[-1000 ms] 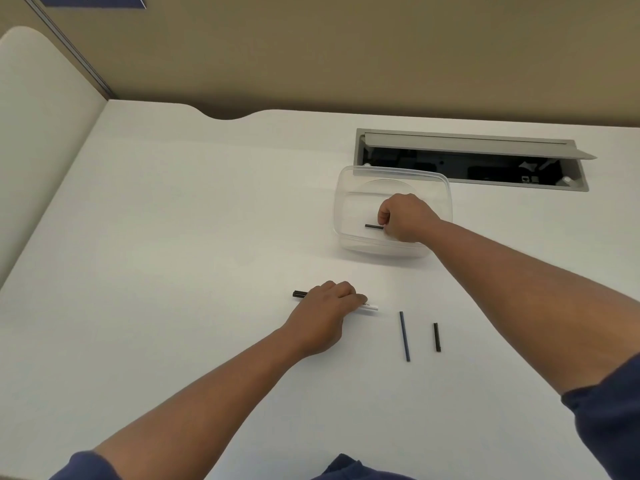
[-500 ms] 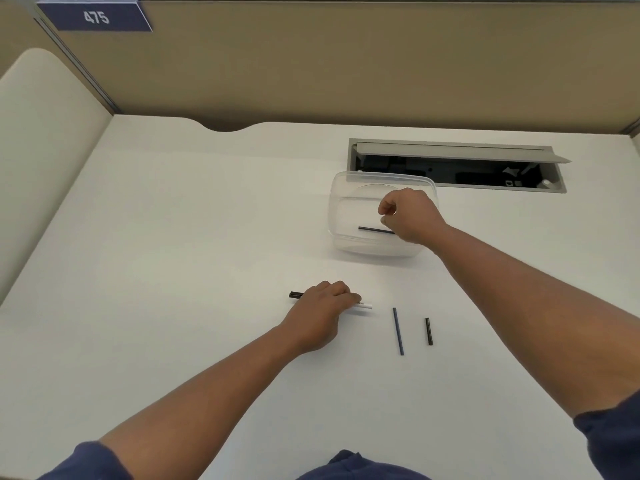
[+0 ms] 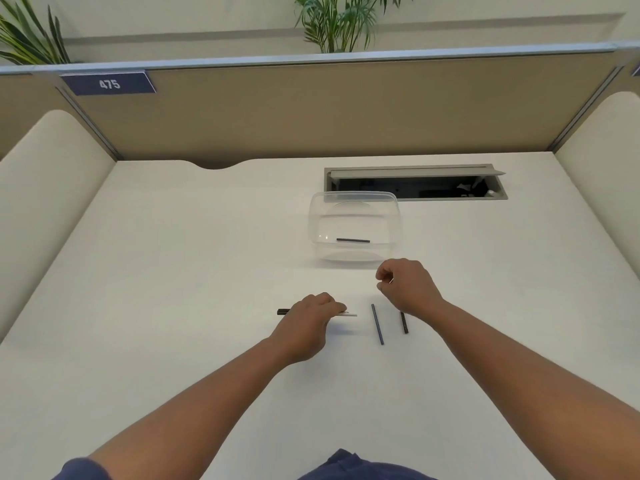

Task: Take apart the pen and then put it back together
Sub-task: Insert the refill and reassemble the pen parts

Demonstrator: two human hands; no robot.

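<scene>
My left hand (image 3: pixel 310 318) lies over a white pen barrel (image 3: pixel 350 314) on the desk, fingers curled round its middle. The barrel's black end pokes out to the left and its white end to the right. A thin dark refill (image 3: pixel 377 323) and a short black piece (image 3: pixel 404 323) lie side by side just right of it. My right hand (image 3: pixel 407 285) hovers above those two parts with curled fingers, and I see nothing in it. Another black pen part (image 3: pixel 353 240) lies inside the clear plastic container (image 3: pixel 355 195) beyond my right hand.
A grey cable hatch (image 3: pixel 415 170) stands open in the white desk behind the container. Tan partition panels (image 3: pixel 311 109) close off the back, and cream side panels (image 3: pixel 45 188) flank both sides. A blue shirt edge shows at the bottom.
My right hand has come out of the container toward me, leaving the black part inside. My left hand has stayed on the barrel. The view has tilted upward.
</scene>
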